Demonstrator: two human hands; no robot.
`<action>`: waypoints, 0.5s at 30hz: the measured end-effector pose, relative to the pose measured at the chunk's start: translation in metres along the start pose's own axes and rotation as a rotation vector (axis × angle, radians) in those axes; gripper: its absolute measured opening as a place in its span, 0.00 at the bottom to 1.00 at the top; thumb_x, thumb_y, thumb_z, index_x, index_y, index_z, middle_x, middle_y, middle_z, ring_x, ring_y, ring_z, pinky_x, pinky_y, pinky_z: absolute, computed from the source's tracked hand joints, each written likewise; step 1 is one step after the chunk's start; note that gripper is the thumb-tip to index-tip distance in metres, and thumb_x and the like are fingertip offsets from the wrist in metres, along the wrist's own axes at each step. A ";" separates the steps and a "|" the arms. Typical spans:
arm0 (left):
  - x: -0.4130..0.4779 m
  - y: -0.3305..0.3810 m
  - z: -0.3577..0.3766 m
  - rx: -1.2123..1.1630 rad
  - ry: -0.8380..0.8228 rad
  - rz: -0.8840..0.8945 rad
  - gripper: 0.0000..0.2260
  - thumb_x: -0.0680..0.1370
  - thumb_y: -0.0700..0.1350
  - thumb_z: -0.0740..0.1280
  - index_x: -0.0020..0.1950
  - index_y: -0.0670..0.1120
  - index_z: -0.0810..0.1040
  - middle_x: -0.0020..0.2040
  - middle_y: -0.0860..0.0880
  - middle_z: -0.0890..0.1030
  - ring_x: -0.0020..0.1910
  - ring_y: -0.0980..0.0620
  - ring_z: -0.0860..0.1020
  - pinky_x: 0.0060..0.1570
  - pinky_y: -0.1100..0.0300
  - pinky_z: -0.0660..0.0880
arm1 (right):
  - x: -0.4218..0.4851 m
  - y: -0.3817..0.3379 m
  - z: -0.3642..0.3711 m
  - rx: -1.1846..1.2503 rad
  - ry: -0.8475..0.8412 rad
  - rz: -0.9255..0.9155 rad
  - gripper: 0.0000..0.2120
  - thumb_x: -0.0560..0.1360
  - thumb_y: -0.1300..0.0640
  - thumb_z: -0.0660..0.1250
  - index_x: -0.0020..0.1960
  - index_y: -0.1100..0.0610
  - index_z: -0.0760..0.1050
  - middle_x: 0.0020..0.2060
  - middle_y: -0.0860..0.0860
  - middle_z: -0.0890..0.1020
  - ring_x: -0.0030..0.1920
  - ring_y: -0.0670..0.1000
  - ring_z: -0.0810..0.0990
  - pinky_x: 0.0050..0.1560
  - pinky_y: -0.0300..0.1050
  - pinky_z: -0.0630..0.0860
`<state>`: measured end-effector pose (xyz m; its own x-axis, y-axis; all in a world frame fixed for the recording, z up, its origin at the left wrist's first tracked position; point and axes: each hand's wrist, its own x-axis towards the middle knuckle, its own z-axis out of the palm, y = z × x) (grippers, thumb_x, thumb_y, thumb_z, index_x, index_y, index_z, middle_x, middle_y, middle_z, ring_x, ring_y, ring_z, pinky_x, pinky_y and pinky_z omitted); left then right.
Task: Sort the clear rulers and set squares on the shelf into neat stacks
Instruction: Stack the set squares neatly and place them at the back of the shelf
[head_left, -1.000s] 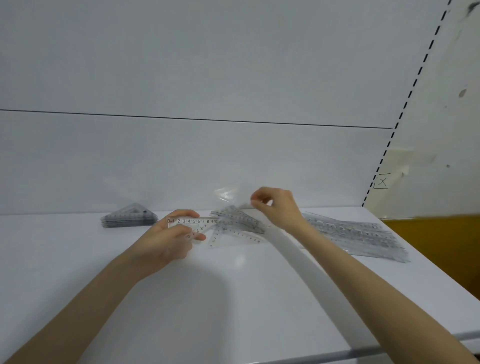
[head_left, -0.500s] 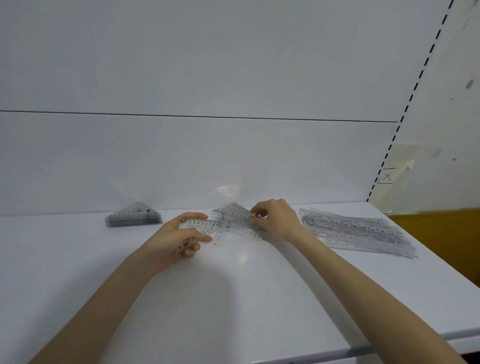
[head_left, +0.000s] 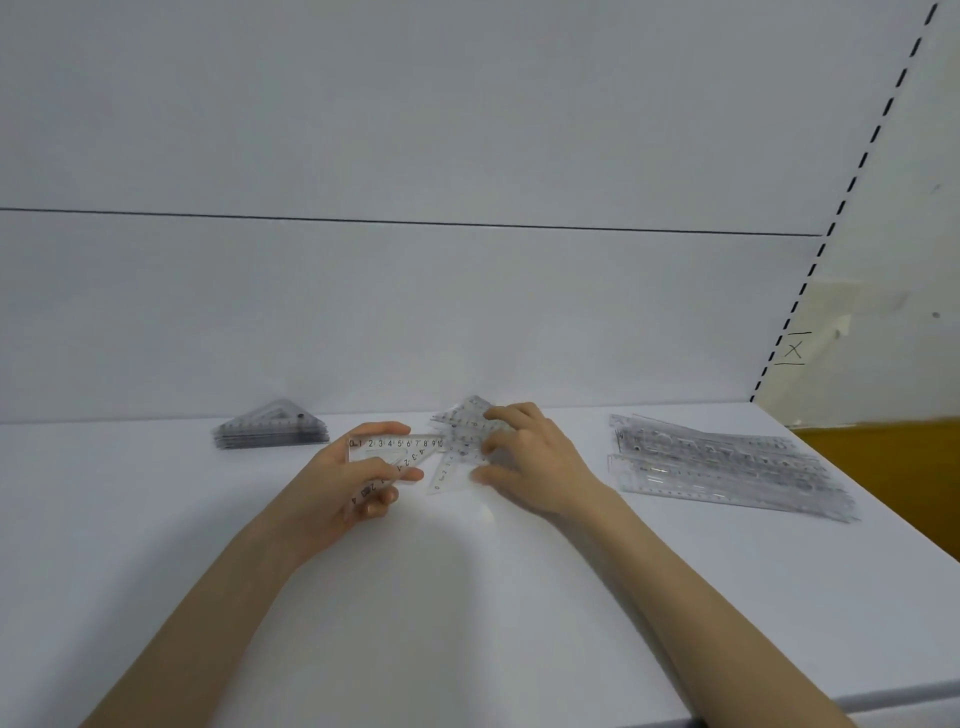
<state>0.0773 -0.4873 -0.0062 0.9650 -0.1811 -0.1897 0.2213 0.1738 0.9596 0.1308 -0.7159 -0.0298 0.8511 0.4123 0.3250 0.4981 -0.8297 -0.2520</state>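
A clear set square (head_left: 395, 451) is held in the left hand (head_left: 345, 480). The thumb is laid on its top edge and the fingers are curled under it. The numbers 0 to 10 can be read along that edge.

The right hand (head_left: 530, 462) is laid on a small messy pile of clear pieces (head_left: 460, 439), just beside the left hand. Its fingers are bent over the pile. Whether a piece is pinched cannot be told. The two hands are close together but not touching.

A neat stack of set squares (head_left: 272, 432) is seen to the left of the left hand, a bit further back. A wide stack of long rulers (head_left: 727, 467) is spread out to the right of the right hand, well apart from it. Everything is set on a white shelf (head_left: 467, 597).
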 end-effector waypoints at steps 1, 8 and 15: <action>0.000 0.000 0.000 0.000 -0.005 0.004 0.21 0.65 0.36 0.69 0.57 0.48 0.78 0.47 0.34 0.82 0.29 0.50 0.71 0.26 0.63 0.69 | 0.000 0.000 0.004 -0.007 0.011 -0.011 0.15 0.74 0.48 0.69 0.54 0.58 0.81 0.70 0.50 0.70 0.69 0.53 0.64 0.64 0.50 0.66; 0.002 0.000 -0.002 0.001 -0.020 0.029 0.20 0.65 0.35 0.68 0.55 0.49 0.79 0.48 0.33 0.82 0.30 0.50 0.71 0.27 0.62 0.69 | 0.004 0.002 0.015 0.102 0.030 0.026 0.08 0.74 0.57 0.68 0.51 0.61 0.79 0.66 0.53 0.71 0.68 0.56 0.64 0.66 0.48 0.63; 0.004 0.002 -0.002 -0.028 0.004 0.028 0.22 0.64 0.34 0.66 0.56 0.48 0.79 0.48 0.32 0.81 0.28 0.50 0.71 0.25 0.63 0.68 | 0.000 0.003 0.001 0.080 0.007 0.070 0.19 0.69 0.44 0.74 0.53 0.56 0.81 0.68 0.48 0.67 0.70 0.50 0.58 0.68 0.46 0.62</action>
<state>0.0816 -0.4855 -0.0054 0.9715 -0.1717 -0.1636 0.1977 0.2055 0.9585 0.1326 -0.7186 -0.0312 0.8833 0.3510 0.3107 0.4491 -0.8236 -0.3463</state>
